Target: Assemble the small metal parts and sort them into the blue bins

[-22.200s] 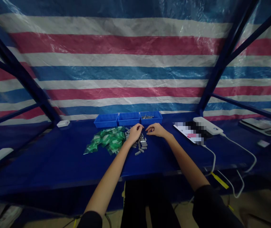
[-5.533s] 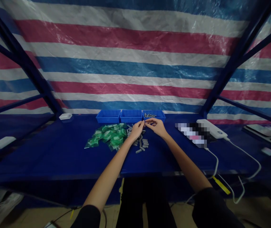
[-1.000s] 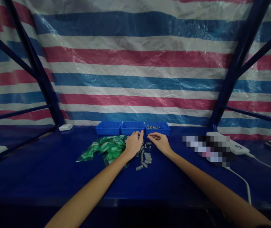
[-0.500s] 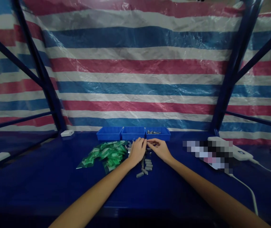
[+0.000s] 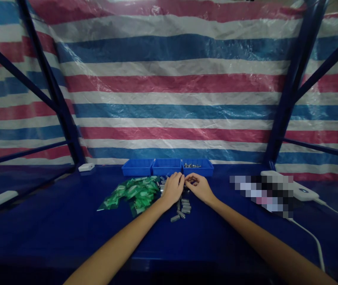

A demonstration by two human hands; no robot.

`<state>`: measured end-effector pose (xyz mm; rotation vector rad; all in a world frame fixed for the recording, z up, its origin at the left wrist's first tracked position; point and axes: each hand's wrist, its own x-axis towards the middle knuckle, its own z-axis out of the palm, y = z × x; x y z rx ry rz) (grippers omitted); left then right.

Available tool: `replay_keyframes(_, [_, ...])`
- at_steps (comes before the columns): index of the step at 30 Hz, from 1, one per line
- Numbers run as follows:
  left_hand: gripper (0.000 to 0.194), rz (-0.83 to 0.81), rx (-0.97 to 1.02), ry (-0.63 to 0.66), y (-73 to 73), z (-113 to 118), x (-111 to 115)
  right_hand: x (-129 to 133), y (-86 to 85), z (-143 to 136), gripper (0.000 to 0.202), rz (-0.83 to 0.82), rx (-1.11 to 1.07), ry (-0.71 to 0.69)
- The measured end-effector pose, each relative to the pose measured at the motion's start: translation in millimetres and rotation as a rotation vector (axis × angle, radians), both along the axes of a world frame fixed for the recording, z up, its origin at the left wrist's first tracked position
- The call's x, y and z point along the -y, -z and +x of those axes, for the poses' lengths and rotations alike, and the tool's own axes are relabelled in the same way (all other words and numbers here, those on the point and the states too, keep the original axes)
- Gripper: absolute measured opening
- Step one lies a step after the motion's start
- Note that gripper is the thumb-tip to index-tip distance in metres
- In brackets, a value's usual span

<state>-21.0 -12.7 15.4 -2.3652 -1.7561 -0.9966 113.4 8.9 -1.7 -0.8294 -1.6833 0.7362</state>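
Observation:
My left hand (image 5: 173, 187) is over the metal pieces at the middle of the table, its fingers closed together and pointing away from me. Close beside it on the right, my right hand (image 5: 197, 187) has its thumb and fingers curled into a pinch. Whatever lies between the fingertips of either hand is too small or hidden to make out. Several silvery cylindrical pieces (image 5: 185, 206) lie just in front of the hands, and more are partly covered by them. Left of my left hand spreads a pile of green packets (image 5: 137, 192) in clear plastic.
Three blue bins (image 5: 167, 168) stand in a row behind the hands; the right one holds small metal parts (image 5: 191, 166). A white power bank (image 5: 301, 192) with a cable and a blurred-out device lie at right. White objects sit at left.
The view has shifted slightly. My right hand's fingers are curled more than before, and its fingertips have drawn a little away from my left hand.

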Motion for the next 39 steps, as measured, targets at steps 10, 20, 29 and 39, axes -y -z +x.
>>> replay_keyframes(10, [0.028, -0.028, 0.069, 0.02, 1.8, 0, -2, 3, -1.8, -2, 0.01, -0.016, 0.003, -0.013])
replay_keyframes(20, [0.03, -0.008, 0.052, 0.066, 10.2, -2, -9, 1, -0.5, -2, 0.009, -0.055, -0.087, -0.074])
replay_keyframes(29, [0.029, -0.039, 0.165, 0.113, 12.3, -1, -13, -9, 6.4, 0, 0.019, -0.053, -0.09, -0.045])
replay_keyframes(39, [0.023, -0.046, 0.149, -0.049, 6.9, 1, -6, -11, 8.3, 2, 0.017, -0.074, -0.099, 0.038])
